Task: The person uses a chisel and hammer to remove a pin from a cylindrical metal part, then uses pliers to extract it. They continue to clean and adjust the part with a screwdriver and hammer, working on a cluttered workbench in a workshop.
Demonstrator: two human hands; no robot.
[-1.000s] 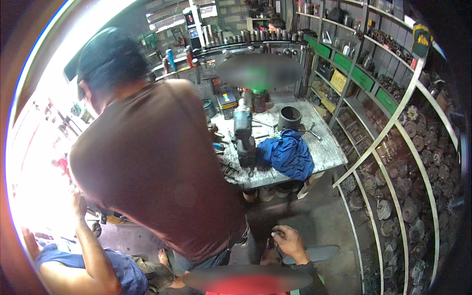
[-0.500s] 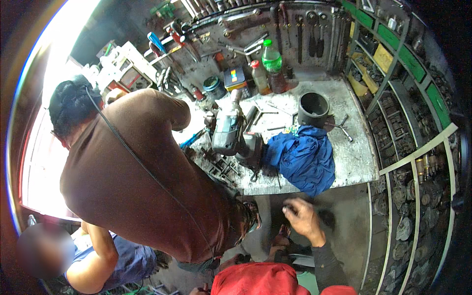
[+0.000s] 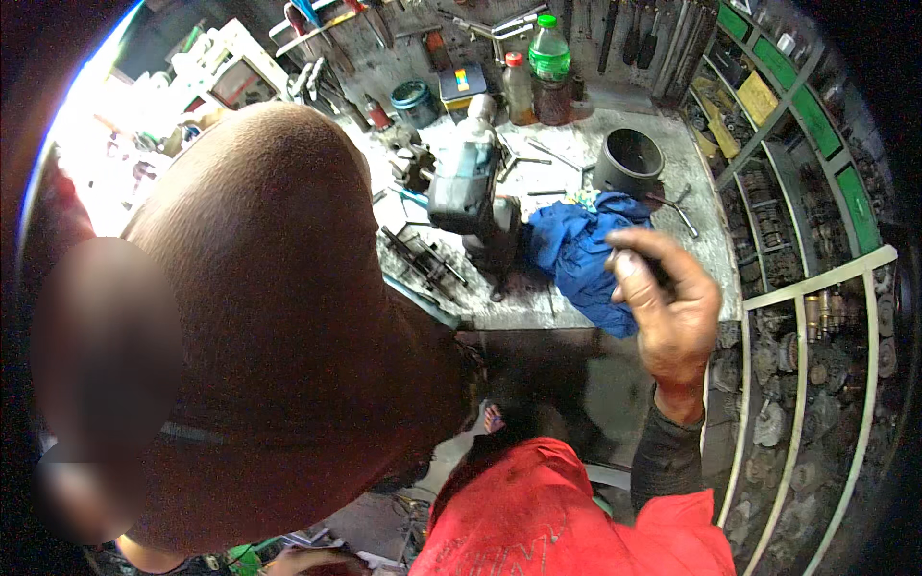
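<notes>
My right hand (image 3: 675, 312) is raised in front of the bench's front edge, overlapping the blue cloth (image 3: 574, 252) in view. Its fingers are curled and the thumb tip comes close to the index finger; anything pinched there is too small to make out. The cloth lies crumpled on the bench (image 3: 567, 312), partly hanging over its edge. Left of the cloth stands a dark cordless impact wrench (image 3: 463, 187), its nose pointing away. Behind the cloth is a black cylinder (image 3: 631, 161). At the lower edge, a dim hand (image 3: 317, 562) appears to be my left; its fingers are not clear.
A person in a brown shirt (image 3: 269, 288) leans close on my left, with another person partly behind. Bottles (image 3: 549, 60), a blue-green tin (image 3: 415, 104) and a T-shaped wrench (image 3: 684, 211) are on the bench. Metal shelves (image 3: 816, 298) with parts line the right side.
My right hand has risen and moved right and forward, now in front of the cloth. The person in brown has come closer and bends lower. The view has shifted.
</notes>
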